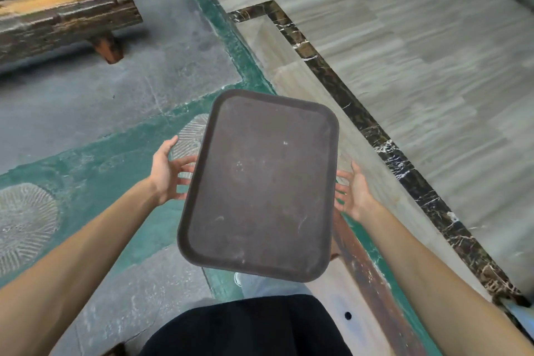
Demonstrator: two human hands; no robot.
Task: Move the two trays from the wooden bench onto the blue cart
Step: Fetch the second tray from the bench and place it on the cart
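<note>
Right, one tray (pixel 260 185) is up in the air in front of the person, a dark brown rounded rectangle with a raised rim and a matte, scuffed, pebbly face dotted with pale specks. It tilts a little, long side running away from the body. Left hand (pixel 166 172) sits at the left edge, fingers spread and tucked beneath the rim, thumb lifted free. Right hand (pixel 354 192) mirrors it on the right edge, palm open, fingers splayed under the tray. Both are supporting rather than clamping. Up in the far left corner is the wooden bench (pixel 63 17), a rough slab with bark-like sides, well apart from the tray. Below, the floor (pixel 404 52) is grey stone, green bands and a dark veined marble strip.
</note>
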